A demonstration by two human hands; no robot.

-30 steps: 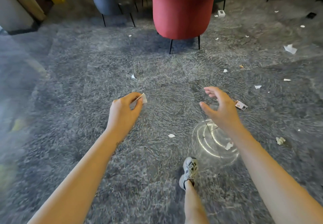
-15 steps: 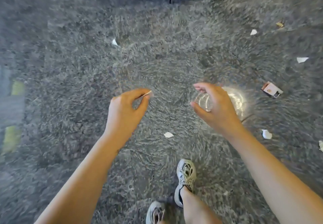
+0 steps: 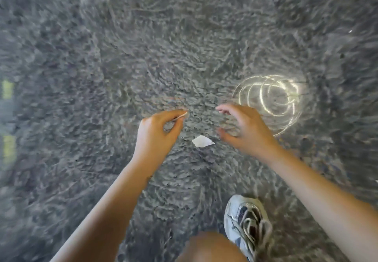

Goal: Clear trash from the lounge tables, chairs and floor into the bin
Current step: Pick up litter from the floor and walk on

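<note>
The left hand (image 3: 156, 137) pinches a thin paper sliver (image 3: 181, 116) edge-on between thumb and forefinger, just above the shaggy grey carpet (image 3: 102, 67). 1 torn white scrap (image 3: 202, 141), flat and pointed at its right end, lies on the pile between the 2 hands. The right hand (image 3: 247, 131) hangs wide beside it, fingers spread and loosely bent, holding nothing. Bright rings of light (image 3: 270, 96) curl across the carpet beyond. A grey laced trainer (image 3: 247, 223) stands nearer.

Left grip (image 3: 157, 133) pinching scrap (image 3: 181, 116) — right grip (image 3: 245, 131) splayed, arms outstretched
</note>
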